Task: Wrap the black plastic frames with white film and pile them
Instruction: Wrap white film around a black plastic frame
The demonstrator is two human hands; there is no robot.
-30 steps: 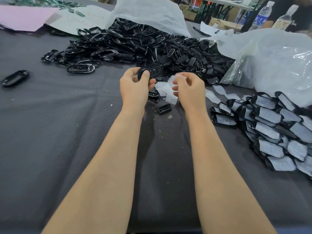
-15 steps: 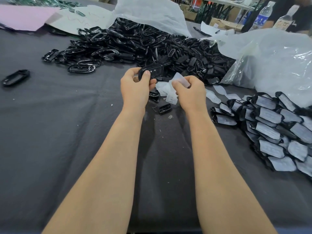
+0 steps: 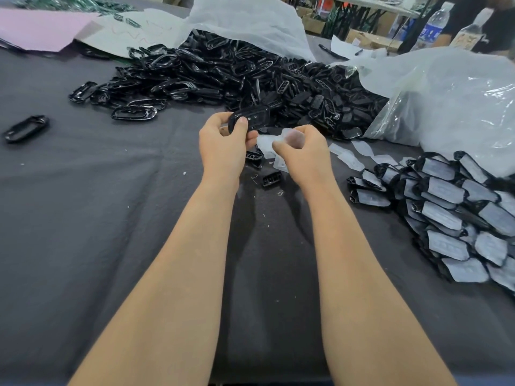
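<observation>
My left hand (image 3: 223, 147) grips a glossy black plastic frame (image 3: 255, 118) by its near end, above the grey cloth. Just right of it, my right hand (image 3: 305, 156) pinches a piece of translucent white film (image 3: 291, 135) lifted off a small heap of film pieces (image 3: 266, 144). A large heap of bare black frames (image 3: 237, 76) lies behind both hands. At the right edge sits the pile of wrapped frames (image 3: 451, 215), each black with a white film face.
Loose film pieces (image 3: 348, 157) lie between the hands and the wrapped pile. Small black parts (image 3: 271, 179) sit under the hands. A lone frame (image 3: 26, 129) lies far left. Clear plastic bags (image 3: 451, 104) bulk at the right, a water bottle (image 3: 433, 27) and pink paper (image 3: 41, 29) behind.
My right hand has raised the film piece slightly off the heap and turned it toward the frame. My left hand and its frame have hardly moved.
</observation>
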